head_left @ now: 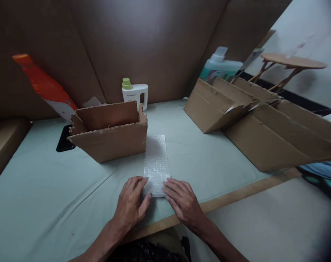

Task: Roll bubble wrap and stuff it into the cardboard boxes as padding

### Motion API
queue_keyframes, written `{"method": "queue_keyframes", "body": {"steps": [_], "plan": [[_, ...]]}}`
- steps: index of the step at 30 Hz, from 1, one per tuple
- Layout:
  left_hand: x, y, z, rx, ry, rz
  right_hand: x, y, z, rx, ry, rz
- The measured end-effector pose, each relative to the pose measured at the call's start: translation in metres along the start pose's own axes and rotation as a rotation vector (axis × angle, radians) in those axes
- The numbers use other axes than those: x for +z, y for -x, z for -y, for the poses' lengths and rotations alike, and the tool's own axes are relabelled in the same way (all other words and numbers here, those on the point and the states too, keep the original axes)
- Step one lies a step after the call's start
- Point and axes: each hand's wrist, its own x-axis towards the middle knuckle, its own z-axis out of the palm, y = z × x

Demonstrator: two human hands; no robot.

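The left hand [131, 198] and the right hand [184, 202] touch the two sides of the bubble wrap [156, 156] at its near end. Their fingers are loosely bent; whether they pinch it, I cannot tell. Probably they are placed so to keep it straight. It lies on the worktop [187, 156], beside the left box [119, 143]. This box stands with its opening upward, perhaps for easy reach. Behind it is a white bottle [134, 94]; the right boxes [274, 136] stand farther aside.
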Motion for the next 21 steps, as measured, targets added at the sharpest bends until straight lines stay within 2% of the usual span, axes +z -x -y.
{"method": "queue_keyframes", "body": {"steps": [3, 7, 11, 13, 16, 18, 21], "plan": [[-0.008, 0.009, -0.006, 0.133, 0.088, 0.046, -0.004, -0.003, -0.001, 0.064, -0.164, 0.015], [-0.004, 0.012, -0.005, 0.047, 0.075, 0.090, -0.009, -0.004, 0.003, 0.221, -0.316, 0.071], [0.008, -0.001, 0.001, -0.057, 0.029, 0.115, -0.010, 0.001, 0.007, 0.196, -0.089, -0.132], [0.013, -0.010, 0.002, -0.083, -0.006, 0.122, -0.009, 0.003, 0.008, 0.126, 0.010, -0.157], [0.017, -0.020, 0.001, -0.109, -0.091, 0.115, -0.005, 0.002, 0.007, 0.039, 0.061, -0.042], [0.016, -0.020, 0.000, -0.095, -0.137, 0.071, -0.002, -0.001, 0.005, 0.038, 0.058, 0.032], [0.008, -0.010, -0.002, 0.018, -0.086, -0.003, -0.004, -0.008, 0.001, 0.082, -0.030, 0.070]]}}
